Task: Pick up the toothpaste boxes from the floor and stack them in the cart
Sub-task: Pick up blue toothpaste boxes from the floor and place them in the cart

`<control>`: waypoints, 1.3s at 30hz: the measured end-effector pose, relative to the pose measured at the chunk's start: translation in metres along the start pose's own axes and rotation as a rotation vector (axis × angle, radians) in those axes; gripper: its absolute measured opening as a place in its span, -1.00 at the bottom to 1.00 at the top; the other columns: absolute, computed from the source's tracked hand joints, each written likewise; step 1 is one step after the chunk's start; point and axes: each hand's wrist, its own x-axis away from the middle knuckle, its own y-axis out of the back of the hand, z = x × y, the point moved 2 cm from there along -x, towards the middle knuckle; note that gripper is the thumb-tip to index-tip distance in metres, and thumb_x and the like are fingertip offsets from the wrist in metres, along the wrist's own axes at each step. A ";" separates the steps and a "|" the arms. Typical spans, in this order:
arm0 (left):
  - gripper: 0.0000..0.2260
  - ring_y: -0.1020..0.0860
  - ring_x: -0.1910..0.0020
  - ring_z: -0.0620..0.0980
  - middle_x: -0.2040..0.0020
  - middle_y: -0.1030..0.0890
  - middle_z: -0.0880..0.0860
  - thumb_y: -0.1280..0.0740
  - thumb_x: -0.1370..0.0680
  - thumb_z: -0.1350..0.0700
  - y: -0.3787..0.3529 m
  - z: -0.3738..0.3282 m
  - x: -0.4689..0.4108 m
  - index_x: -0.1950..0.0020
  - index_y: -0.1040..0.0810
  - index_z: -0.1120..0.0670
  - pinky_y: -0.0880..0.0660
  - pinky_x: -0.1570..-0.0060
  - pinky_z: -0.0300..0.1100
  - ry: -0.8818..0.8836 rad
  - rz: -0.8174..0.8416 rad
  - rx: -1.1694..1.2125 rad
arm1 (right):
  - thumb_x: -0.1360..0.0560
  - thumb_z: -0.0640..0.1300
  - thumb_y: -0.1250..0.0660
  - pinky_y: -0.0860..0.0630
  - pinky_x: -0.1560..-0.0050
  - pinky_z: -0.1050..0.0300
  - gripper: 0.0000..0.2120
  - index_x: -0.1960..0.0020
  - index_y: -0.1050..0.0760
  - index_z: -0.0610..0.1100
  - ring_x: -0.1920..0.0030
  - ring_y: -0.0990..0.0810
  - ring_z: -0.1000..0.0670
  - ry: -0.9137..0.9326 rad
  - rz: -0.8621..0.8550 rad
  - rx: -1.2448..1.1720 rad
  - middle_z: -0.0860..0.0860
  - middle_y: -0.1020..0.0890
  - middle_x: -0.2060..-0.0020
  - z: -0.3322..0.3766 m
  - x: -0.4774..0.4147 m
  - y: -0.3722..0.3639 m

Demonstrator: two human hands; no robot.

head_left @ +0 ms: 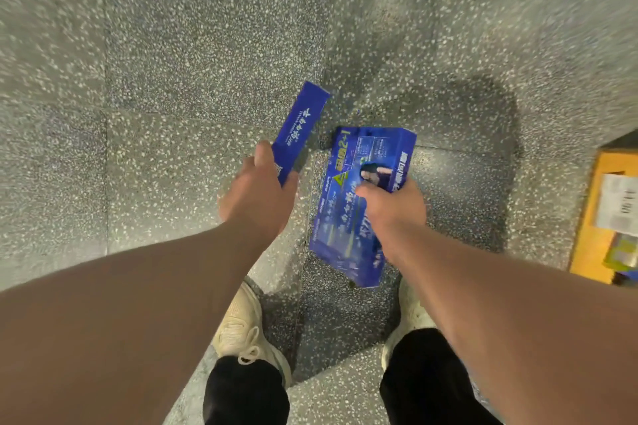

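Left hand (pixel 257 198) grips narrow box (pixel 299 129); right hand (pixel 393 209) grips wide box (pixel 359 203).

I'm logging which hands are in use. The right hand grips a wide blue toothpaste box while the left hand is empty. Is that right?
Not quite. The left hand is not empty: it grips a narrow blue toothpaste box, as the head view shows. The right hand does grip the wide blue toothpaste box.

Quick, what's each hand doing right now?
Left hand: grips a narrow blue cardboard toothpaste box.
Right hand: grips a wide blue cardboard toothpaste multipack box.
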 end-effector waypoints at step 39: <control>-0.39 -0.45 -0.16 0.05 -0.19 -0.39 0.01 -0.43 -0.46 0.00 0.135 0.005 0.091 -0.39 -0.20 0.07 -0.43 -0.24 0.00 -0.192 0.173 -0.366 | -0.40 0.03 -0.43 -0.31 -0.35 -0.13 -0.35 -0.41 -0.25 0.00 -0.22 -0.41 -0.10 1.315 0.246 1.594 -0.02 -0.43 -0.20 0.166 0.176 0.018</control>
